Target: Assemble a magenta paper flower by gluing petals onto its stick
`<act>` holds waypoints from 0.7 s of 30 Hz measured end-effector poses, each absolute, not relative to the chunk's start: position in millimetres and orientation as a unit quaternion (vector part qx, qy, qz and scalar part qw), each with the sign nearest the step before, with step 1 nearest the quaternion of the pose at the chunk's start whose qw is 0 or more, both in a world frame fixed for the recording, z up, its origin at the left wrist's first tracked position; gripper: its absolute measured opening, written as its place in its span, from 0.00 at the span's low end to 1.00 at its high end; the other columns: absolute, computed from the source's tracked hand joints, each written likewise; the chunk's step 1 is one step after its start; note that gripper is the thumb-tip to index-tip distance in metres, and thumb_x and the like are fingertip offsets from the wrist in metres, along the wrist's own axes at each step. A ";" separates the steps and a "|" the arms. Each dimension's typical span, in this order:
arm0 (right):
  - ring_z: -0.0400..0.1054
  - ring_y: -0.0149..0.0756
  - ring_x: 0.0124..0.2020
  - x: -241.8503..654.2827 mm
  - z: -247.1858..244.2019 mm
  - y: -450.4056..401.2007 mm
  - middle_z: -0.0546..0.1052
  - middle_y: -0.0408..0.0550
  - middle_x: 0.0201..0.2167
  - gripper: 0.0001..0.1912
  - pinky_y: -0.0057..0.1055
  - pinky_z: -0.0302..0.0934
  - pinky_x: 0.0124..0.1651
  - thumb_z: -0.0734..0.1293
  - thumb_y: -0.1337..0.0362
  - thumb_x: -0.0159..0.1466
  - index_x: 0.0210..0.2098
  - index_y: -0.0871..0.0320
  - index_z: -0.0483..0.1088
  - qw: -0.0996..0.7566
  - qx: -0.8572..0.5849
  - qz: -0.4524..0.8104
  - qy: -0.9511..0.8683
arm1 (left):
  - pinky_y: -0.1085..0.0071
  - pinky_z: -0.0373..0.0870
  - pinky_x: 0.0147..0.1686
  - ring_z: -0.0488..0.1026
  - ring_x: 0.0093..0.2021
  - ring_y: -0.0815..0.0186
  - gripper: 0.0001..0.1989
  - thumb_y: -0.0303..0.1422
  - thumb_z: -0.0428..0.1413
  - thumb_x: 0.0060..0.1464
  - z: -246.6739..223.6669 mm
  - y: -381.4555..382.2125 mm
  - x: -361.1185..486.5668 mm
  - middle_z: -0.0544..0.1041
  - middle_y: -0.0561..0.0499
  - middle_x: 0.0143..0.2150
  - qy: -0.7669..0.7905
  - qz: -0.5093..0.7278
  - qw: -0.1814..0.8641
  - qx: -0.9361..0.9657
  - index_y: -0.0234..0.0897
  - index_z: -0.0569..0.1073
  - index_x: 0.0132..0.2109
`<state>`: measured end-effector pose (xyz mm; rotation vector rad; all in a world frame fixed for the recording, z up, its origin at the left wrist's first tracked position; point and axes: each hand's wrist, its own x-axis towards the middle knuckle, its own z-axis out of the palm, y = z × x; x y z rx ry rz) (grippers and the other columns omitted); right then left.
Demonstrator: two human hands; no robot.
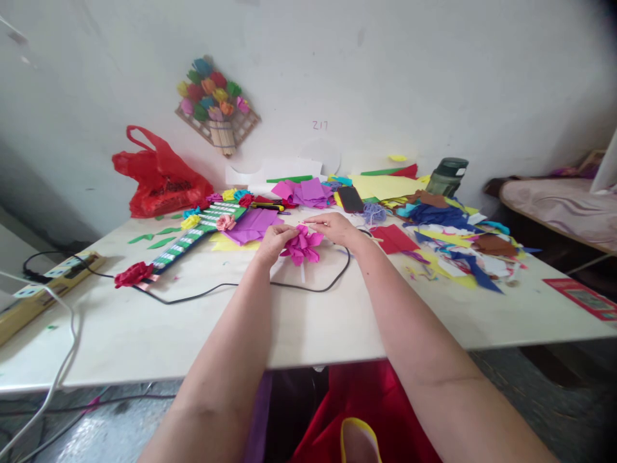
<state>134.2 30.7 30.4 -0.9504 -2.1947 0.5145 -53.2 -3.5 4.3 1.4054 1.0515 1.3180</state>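
Observation:
A magenta paper flower (303,248) with several petals hangs just above the white table (318,328). My left hand (278,241) pinches its upper left side, the fingers closed on it. From the right, my right hand (332,226) reaches over the flower's top with thumb and forefinger pressed together. Something thin and pale shows at those fingertips, too small to name. A pale strip points down below the petals. Purple paper sheets (255,225) lie left of my left hand, and red paper (395,239) lies right of my right hand.
A black cable (193,298) loops across the table beneath my forearms. On the left lie a green-and-white striped piece (193,235) with paper roses and a red plastic bag (161,177). Coloured scraps (463,231), a phone (350,200) and a green bottle (447,177) are toward the back and right.

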 end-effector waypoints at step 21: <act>0.73 0.36 0.46 128.3 39.0 21.0 0.80 0.45 0.44 0.14 0.34 0.65 0.50 0.65 0.66 0.62 0.44 0.50 0.78 0.331 -0.342 0.174 -0.862 | 0.75 0.57 0.20 0.64 0.21 0.72 0.13 0.38 0.65 0.35 1.9 1.0 -54.9 0.71 0.52 0.21 0.390 0.533 0.528 0.534 0.33 0.76 0.27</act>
